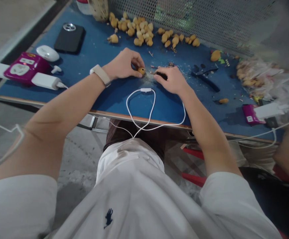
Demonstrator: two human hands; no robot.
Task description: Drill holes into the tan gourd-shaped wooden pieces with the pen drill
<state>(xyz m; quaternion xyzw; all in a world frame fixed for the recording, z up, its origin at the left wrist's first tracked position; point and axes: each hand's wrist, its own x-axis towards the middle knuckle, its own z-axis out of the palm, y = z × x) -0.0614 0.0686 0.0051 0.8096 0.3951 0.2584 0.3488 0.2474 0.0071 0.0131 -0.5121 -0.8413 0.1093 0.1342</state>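
My left hand (123, 64) pinches a small tan-yellow lump (141, 70) between thumb and fingertips, above the blue tabletop (114, 56). My right hand (171, 79) is shut around a small black-handled tool (161, 76), whose tip sits close to the lump. Its exact kind is hidden by my fingers. Pale shavings and crumbs lie on the table under both hands. Beyond them lies a scattered heap of similar tan lumps (139, 30).
A black phone (70, 38), white earbud case (47, 53) and magenta power socket (26, 68) sit at left. Black pliers (205, 74) and a plastic bag of lumps (256, 78) lie at right. White cable (144, 108) loops near the table edge; metal mesh (184, 20) stands behind.
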